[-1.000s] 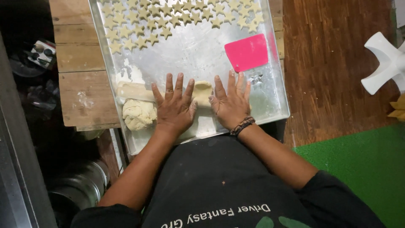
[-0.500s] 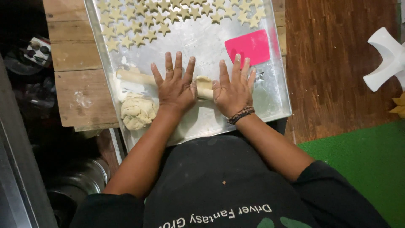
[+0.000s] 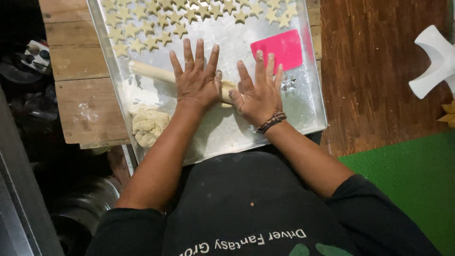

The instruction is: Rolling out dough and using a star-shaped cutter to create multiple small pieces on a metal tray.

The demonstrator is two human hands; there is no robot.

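Both hands, left hand [image 3: 195, 84] and right hand [image 3: 258, 97], are pressing flat with fingers spread on a wooden rolling pin [image 3: 151, 73] lying across the metal tray [image 3: 303, 106], dough lump [image 3: 148, 124] resting near its left end

Worn plank table [image 3: 76, 102] at left; dark wooden floor [image 3: 374, 71] at right, green mat [image 3: 412, 185] near the corner.

No packages, labels, signs or screens are to be seen on the metal tray [image 3: 310, 102] or the wooden table [image 3: 78, 57]. Only 1 line of pale lettering is seen, printed across the black shirt [image 3: 251, 208] at the bottom edge.
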